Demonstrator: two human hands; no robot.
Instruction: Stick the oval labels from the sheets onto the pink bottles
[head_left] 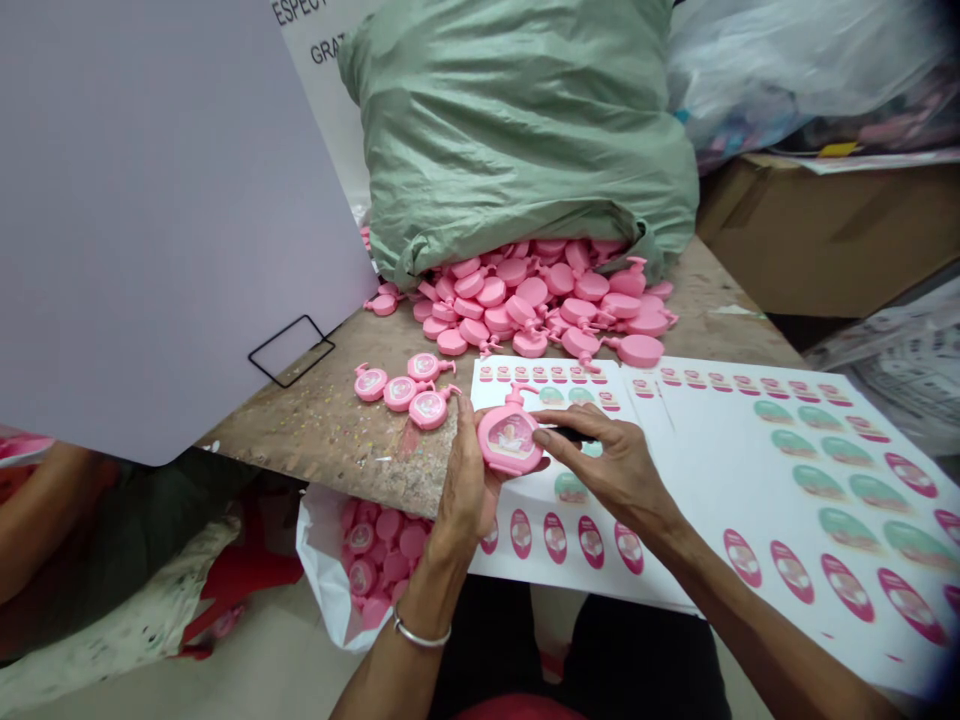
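The label is probably best pressed centred and flat while the pink piece, held over the sticker sheet at the bench's 6 o'clock edge, is clasped from 9 o'clock by the curled left hand and met from 3 o'clock by the right hand, pinched on a dark tool.

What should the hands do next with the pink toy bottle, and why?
Probably lay the pink plastic bottle-shaped piece beside the three stickered pink pieces on the worn wooden table. Its oval picture sticker already seems to sit on its face, the left hand cups it and the right hand touches its edge.
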